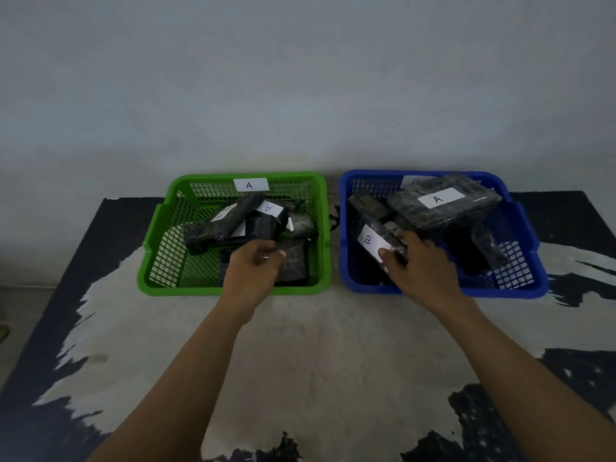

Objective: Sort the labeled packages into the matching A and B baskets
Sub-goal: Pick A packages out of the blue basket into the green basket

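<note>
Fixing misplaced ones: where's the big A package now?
Head view: the big A package lies atop the pile at the back of the blue basket, on the right, just beyond the right hand, which grips a B package.

Green basket [233,290] A: black packages [230,221] piled. Blue basket [500,293], probably B: A-labelled package [466,211] atop, B-labelled package [368,241] front-left.

The surface [333,331] lies open on the near side of the green basket [151,258] and the blue basket [536,258]; only a narrow gap parts them. Piled packages [230,221] crowd both (the big A-labelled package [443,208] sits highest); the wall [300,95] stands close behind.
</note>
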